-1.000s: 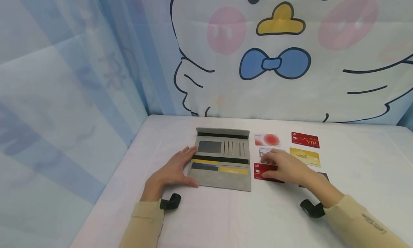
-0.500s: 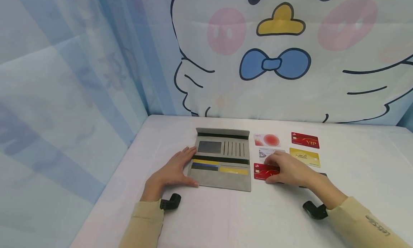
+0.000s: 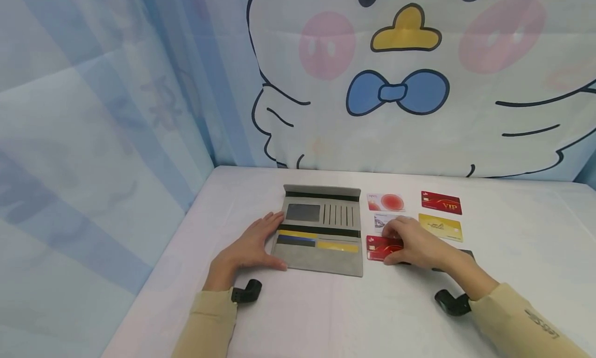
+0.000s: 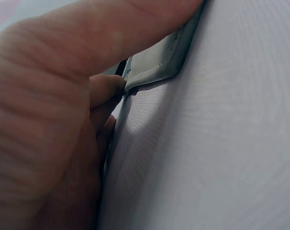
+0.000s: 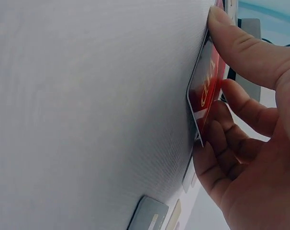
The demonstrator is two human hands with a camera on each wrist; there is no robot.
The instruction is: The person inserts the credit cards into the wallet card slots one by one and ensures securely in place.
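A grey wallet (image 3: 316, 263) lies unfolded on the white cloth, with yellow (image 3: 337, 247) and dark cards in its lower pockets. My left hand (image 3: 249, 247) rests against its left side, fingers spread along the edge and thumb by the near corner. In the left wrist view the thumb crosses over that wallet corner (image 4: 152, 64). Right of the wallet, my right hand (image 3: 414, 244) holds a red VIP card (image 3: 378, 247) by its long edges. The right wrist view shows the thumb on one edge of this red card (image 5: 213, 86) and fingertips at the other.
Behind the right hand lie a white picture card (image 3: 379, 221), a white card with a red circle (image 3: 388, 202), another red VIP card (image 3: 441, 203) and a yellow card (image 3: 441, 227). A dark card (image 3: 467, 253) is partly hidden under the right wrist. A printed curtain hangs behind the table.
The right hand has slid slightly right along the red card, its thumb moving from the card's face to its near edge. The left hand and wallet are unmoved.
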